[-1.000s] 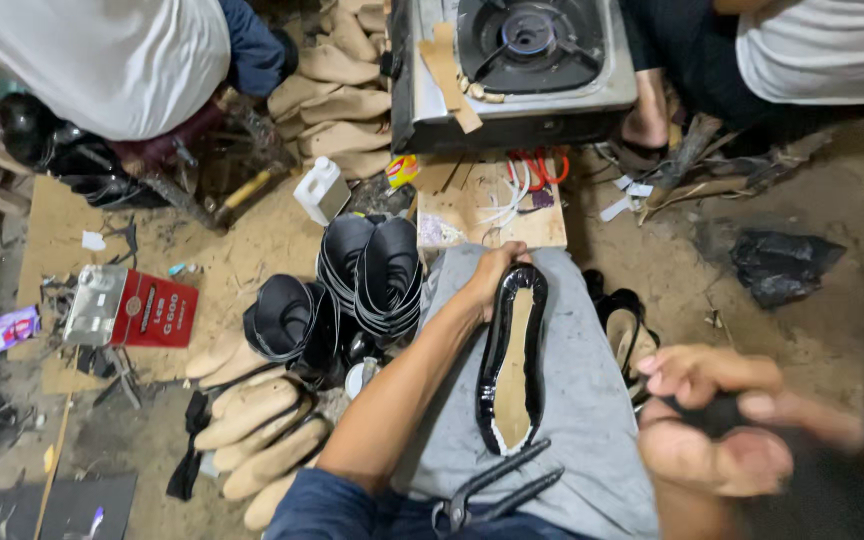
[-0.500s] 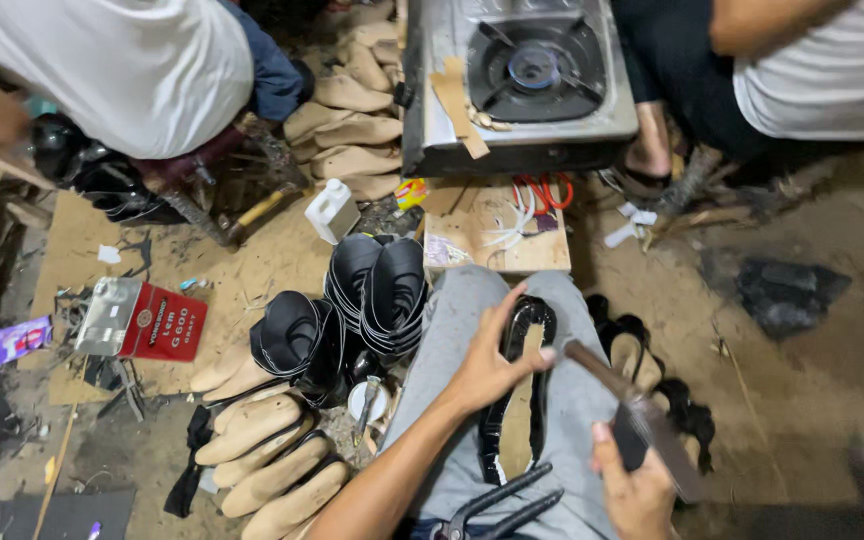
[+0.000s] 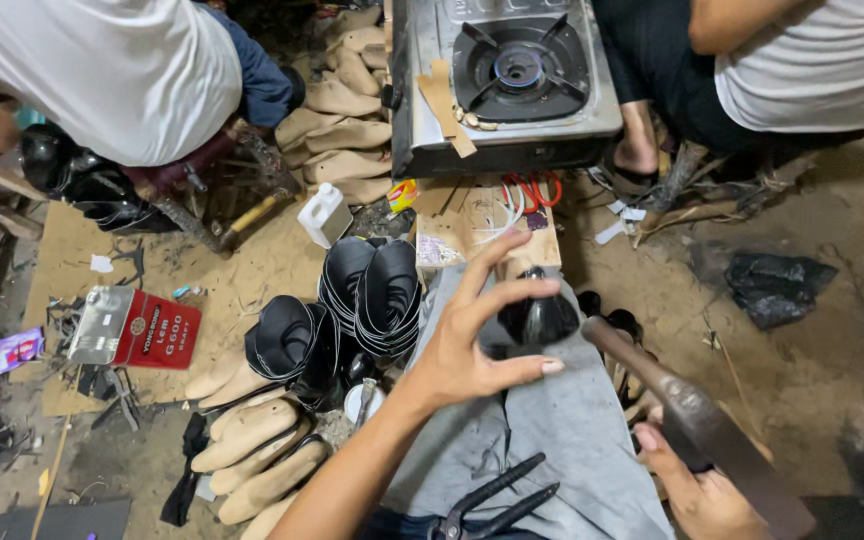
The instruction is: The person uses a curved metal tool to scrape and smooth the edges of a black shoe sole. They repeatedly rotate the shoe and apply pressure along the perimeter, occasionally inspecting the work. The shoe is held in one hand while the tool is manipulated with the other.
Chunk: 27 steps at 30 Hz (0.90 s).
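My left hand (image 3: 477, 340) grips a black shoe upper on a last (image 3: 540, 318), holding it upright on my grey-trousered knee (image 3: 572, 430). My right hand (image 3: 697, 490) is closed on the handle of a hammer (image 3: 692, 420), whose rusty head points up and left, close beside the shoe. Black pincers (image 3: 492, 500) lie on my lap below the left hand.
Stacks of black shoe uppers (image 3: 367, 295) and tan wooden lasts (image 3: 252, 450) lie on the floor to the left. A gas stove (image 3: 512, 75) stands ahead. Two seated people flank it. A red tin (image 3: 142, 328) and a white bottle (image 3: 324, 215) lie left.
The shoe lay flat on my knee with its sole up; now my left hand holds it upright. My right hand has brought the hammer up next to it.
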Motion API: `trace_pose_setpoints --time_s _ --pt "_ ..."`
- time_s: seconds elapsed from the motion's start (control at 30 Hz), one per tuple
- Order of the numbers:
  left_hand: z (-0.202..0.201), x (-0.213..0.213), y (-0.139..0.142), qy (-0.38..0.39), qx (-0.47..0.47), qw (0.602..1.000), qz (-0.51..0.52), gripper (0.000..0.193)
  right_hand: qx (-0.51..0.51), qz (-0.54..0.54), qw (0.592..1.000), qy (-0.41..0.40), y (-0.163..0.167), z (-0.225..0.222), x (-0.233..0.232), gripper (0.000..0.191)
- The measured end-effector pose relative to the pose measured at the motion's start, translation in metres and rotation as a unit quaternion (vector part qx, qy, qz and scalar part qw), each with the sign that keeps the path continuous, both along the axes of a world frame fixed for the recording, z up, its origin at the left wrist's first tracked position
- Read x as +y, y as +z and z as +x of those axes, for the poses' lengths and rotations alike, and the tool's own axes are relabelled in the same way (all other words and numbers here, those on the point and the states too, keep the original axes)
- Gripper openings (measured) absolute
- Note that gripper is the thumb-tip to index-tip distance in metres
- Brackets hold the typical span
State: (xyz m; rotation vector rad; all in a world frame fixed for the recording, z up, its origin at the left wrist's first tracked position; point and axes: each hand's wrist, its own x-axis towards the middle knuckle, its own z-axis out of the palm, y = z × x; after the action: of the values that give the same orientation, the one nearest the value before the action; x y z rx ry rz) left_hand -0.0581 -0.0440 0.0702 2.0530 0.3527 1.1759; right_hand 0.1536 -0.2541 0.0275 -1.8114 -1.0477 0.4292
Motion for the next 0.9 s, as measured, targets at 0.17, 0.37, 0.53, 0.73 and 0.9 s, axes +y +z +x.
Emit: trace_pose_setpoints --time_s 0.17,0.37,0.53,0.73,0.9 --pt "-0.001 -0.017 -0.008 -0.012 -0.007 1.000 -0.002 0.085 -0.106 -0.248 0.960 0.072 0.054 0.036 -0.013 0.036" --pt "-0.008 -0.016 -0.016 -0.058 -0.024 0.998 0.020 0.107 -0.041 0.158 0.939 0.304 0.090 0.032 0.009 0.023" --pt "-0.010 -0.017 -0.017 -0.067 -0.023 0.997 -0.009 0.111 -0.213 -0.219 0.939 0.159 0.051 0.023 0.020 0.038" --pt "-0.009 -0.024 -0.020 -0.055 -0.029 0.998 -0.033 0.113 -0.126 -0.146 0.963 0.189 0.051 0.046 0.000 0.046" --pt "-0.008 -0.026 -0.023 -0.064 -0.033 0.996 -0.048 0.111 -0.124 -0.369 0.906 0.166 0.083 0.032 0.020 0.035"
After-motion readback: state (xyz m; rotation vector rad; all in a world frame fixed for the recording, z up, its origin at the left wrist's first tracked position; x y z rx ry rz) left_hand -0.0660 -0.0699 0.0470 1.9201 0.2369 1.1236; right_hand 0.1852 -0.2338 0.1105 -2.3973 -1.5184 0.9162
